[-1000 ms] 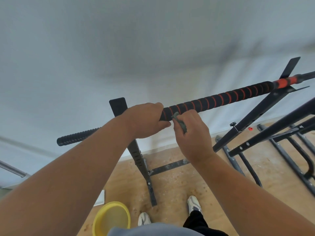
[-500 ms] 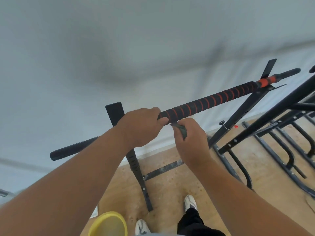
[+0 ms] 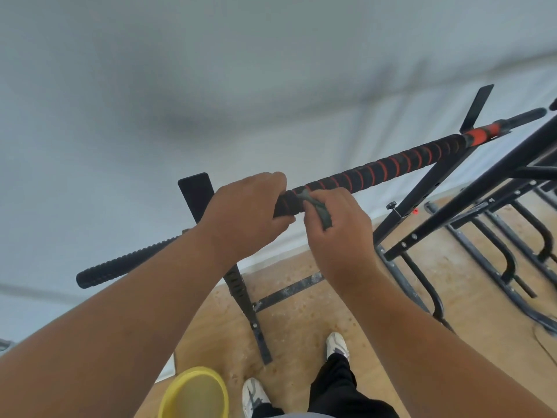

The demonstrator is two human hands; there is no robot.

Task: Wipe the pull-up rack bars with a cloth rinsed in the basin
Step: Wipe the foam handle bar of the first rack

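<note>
The left hand (image 3: 244,212) wraps the bar (image 3: 376,168), fingers curled over the top and thumb under, just left of where the red spiral begins. The right hand (image 3: 337,224) sits just beside it, nearly touching, and pinches a small grey cloth (image 3: 319,208) against the bar's near side, with the cloth's top edge lapping onto the grip wrap.

Risks, as I judge them: only a small fold of cloth meets the bar, so a pass could clean 1 narrow strip and miss the far side unless the cloth is wrapped round. The wrap's ridges could snag the cloth and pull it from the pinch. With the 2 hands this close, a stroke leftward runs straight into the left hand; rightward the bar is free up to the orange collar (image 3: 479,134).

Left of the grip, the ribbed black bar end (image 3: 120,263) juts out past the upright (image 3: 241,285). Below the left forearm, a yellow basin (image 3: 193,393) stands on the wooden floor (image 3: 301,321), close to the person's shoes (image 3: 337,345), where a step back could tip it. Right of the grip, slanted braces (image 3: 422,191) and low black frames (image 3: 488,260) crowd the floor and limit sidestepping along the bar.
</note>
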